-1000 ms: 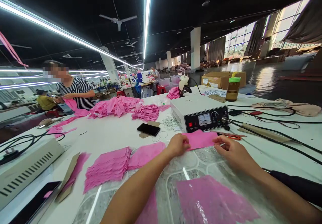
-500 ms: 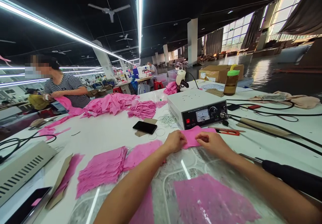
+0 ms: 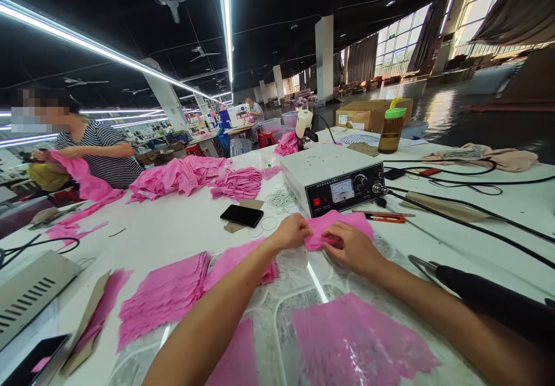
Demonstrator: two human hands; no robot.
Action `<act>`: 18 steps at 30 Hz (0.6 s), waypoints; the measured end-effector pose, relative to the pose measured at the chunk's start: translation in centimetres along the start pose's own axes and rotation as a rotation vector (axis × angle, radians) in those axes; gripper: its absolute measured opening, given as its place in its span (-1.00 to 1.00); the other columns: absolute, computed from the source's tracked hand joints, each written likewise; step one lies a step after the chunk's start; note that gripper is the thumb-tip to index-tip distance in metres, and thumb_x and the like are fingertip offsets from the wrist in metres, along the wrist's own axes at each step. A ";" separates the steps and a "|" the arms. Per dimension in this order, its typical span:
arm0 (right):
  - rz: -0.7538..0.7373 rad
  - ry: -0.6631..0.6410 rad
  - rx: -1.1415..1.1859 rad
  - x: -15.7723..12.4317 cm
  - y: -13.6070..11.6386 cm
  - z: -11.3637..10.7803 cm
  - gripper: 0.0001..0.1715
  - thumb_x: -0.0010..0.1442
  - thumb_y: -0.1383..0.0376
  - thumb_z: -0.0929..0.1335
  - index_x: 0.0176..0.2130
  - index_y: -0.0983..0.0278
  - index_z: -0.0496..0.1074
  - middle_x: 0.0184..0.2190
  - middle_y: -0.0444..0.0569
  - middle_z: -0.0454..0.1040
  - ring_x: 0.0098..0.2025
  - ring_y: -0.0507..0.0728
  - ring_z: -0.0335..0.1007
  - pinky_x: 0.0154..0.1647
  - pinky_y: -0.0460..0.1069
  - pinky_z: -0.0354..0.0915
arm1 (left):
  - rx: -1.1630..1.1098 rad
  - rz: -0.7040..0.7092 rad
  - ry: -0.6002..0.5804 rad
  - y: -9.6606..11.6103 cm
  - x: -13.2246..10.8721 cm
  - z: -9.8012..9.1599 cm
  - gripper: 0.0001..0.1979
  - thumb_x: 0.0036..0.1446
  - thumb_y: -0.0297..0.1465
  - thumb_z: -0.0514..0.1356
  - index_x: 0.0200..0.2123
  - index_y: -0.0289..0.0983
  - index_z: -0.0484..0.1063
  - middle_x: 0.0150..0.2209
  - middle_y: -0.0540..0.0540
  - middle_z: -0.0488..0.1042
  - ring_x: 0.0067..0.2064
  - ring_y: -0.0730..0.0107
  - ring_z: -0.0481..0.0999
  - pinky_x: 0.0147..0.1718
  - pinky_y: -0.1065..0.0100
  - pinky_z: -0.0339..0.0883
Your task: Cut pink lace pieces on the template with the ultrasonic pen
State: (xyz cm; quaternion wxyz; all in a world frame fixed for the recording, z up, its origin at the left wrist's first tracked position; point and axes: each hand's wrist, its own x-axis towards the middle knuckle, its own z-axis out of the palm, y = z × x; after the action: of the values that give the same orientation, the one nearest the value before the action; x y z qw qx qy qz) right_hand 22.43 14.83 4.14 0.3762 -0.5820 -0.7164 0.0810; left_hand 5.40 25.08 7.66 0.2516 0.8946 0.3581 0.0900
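Note:
A small pink fabric piece (image 3: 319,224) lies just in front of the control box, under both hands. My left hand (image 3: 295,231) is closed in a pinch at its left edge. My right hand (image 3: 352,246) pinches the near edge close to the middle, and some fabric shows beyond it on the right. Left of my left forearm are a stack of pink fabric pieces (image 3: 162,296) and a looser pink piece (image 3: 238,262), partly behind the arm. Another pink piece (image 3: 359,334) lies at the front with clear plastic sheeting (image 3: 284,316) around it.
A white control box (image 3: 333,169) with a dial stands ahead, orange-handled snips (image 3: 384,217) beside it. A black-handled tool (image 3: 468,282) and cables lie right. A phone (image 3: 241,215), a bottle (image 3: 392,130) and heaped pink fabric (image 3: 180,178) are farther back. A person (image 3: 93,146) handles fabric at left.
My right hand has slid left along the fabric, closer to my left hand, baring more of its right end. The view has shifted slightly. The person at left has raised their fabric.

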 end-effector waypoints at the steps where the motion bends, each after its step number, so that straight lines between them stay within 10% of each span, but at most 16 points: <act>1: -0.018 0.017 -0.025 0.0 -0.2 0.2 -0.90 0.11 0.29 0.36 -0.31 0.26 0.47 -0.30 -0.01 0.49 -0.30 0.14 0.41 -0.34 -0.01 0.32 | -0.009 0.003 0.003 0.0 0.1 -0.2 -0.68 0.30 -0.28 0.17 0.05 -0.29 0.37 0.03 -0.16 0.41 -0.04 0.22 0.49 -0.08 0.11 0.44; 18: -0.188 0.175 -0.271 0.4 0.8 1.0 -0.72 0.30 0.14 0.35 -0.14 0.31 0.42 -0.18 -0.02 0.45 -0.18 0.12 0.42 -0.18 0.08 0.40 | -0.124 -0.030 -0.004 1.9 0.2 -1.9 -0.67 0.29 -0.27 0.18 0.05 -0.31 0.37 0.02 -0.15 0.42 -0.04 0.19 0.49 -0.10 0.11 0.44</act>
State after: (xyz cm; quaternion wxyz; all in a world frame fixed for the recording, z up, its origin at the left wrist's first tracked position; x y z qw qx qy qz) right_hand 22.40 15.79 3.17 0.3611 -0.5626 -0.7366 -0.1025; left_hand 6.02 24.74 10.27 0.3084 0.8720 0.3649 0.1064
